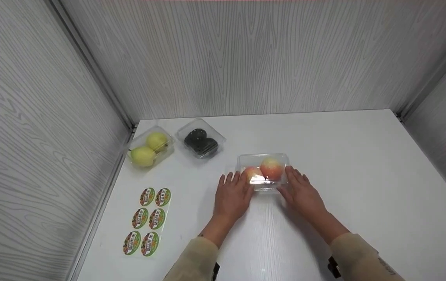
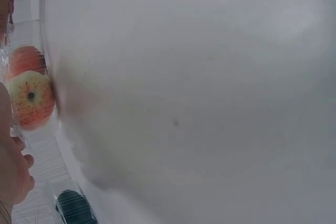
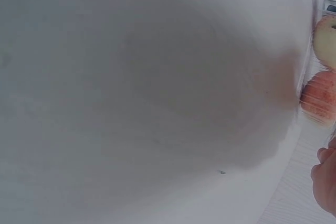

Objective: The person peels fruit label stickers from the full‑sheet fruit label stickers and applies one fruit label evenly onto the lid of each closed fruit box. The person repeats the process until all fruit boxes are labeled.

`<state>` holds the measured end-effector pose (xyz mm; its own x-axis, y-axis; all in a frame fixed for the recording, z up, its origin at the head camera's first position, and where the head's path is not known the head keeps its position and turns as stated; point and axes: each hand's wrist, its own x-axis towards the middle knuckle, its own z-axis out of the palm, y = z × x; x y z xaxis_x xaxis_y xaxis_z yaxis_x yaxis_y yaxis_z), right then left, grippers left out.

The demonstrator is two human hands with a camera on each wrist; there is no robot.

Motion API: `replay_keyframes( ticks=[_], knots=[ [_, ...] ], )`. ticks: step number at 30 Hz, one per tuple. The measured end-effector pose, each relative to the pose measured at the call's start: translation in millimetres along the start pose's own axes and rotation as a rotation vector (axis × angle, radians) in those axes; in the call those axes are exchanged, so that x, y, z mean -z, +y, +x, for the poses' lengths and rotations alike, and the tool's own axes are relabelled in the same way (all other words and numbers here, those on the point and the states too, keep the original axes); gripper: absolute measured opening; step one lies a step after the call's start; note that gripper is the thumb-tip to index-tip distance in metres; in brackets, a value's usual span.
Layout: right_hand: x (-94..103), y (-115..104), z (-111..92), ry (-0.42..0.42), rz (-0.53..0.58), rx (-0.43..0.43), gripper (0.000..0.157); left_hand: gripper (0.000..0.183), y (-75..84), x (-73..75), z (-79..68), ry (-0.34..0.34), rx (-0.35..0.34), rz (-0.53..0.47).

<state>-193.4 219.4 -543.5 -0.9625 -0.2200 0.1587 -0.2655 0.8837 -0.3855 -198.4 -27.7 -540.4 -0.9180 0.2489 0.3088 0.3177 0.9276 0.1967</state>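
Note:
A clear plastic clamshell box (image 1: 252, 159) with two red-and-yellow apples (image 1: 271, 169) stands on the table in the head view. Along its left side lies my left hand (image 1: 231, 197), fingers extended and touching the box. My right hand (image 1: 304, 194) is at the right side, its fingers also straight against the plastic. In the left wrist view the apples (image 2: 31, 100) show through the box wall, with the left hand (image 2: 13, 169) at the frame's edge. The right wrist view catches part of the right hand (image 3: 326, 177) and a red apple (image 3: 321, 97). Whether the lid is latched cannot be seen.
Farther left, one clear box holds two yellow-green pears (image 1: 143, 156); beside it, another clear box (image 1: 217, 136) holds dark fruit (image 1: 197, 135). A sheet of several round fruit-patterned stickers (image 1: 157, 218) lies at the left of the white table (image 1: 363, 175). Panels (image 1: 246, 58) enclose the back and sides.

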Motion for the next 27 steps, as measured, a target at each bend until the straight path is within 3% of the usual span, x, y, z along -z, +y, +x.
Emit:
replay_keyframes(
  ticks=[8,15,22,27],
  knots=[
    [-0.1,-1,-6,0.011,0.022,-0.011,0.078,0.054,3.0,5.7,-6.1,0.003,-0.004,0.019],
    [1.6,-4,-9,0.002,0.03,-0.023,0.079,0.056,4.5,8.6,-7.7,-0.035,0.016,0.01],
    [4.1,-5,-10,0.036,0.057,-0.003,0.077,0.054,5.1,12.7,-3.6,-0.011,-0.003,0.015],
    [7.9,-7,-9,0.022,0.075,-0.034,0.079,0.055,2.6,19.0,-2.5,-0.001,0.009,-0.025]
  ],
)
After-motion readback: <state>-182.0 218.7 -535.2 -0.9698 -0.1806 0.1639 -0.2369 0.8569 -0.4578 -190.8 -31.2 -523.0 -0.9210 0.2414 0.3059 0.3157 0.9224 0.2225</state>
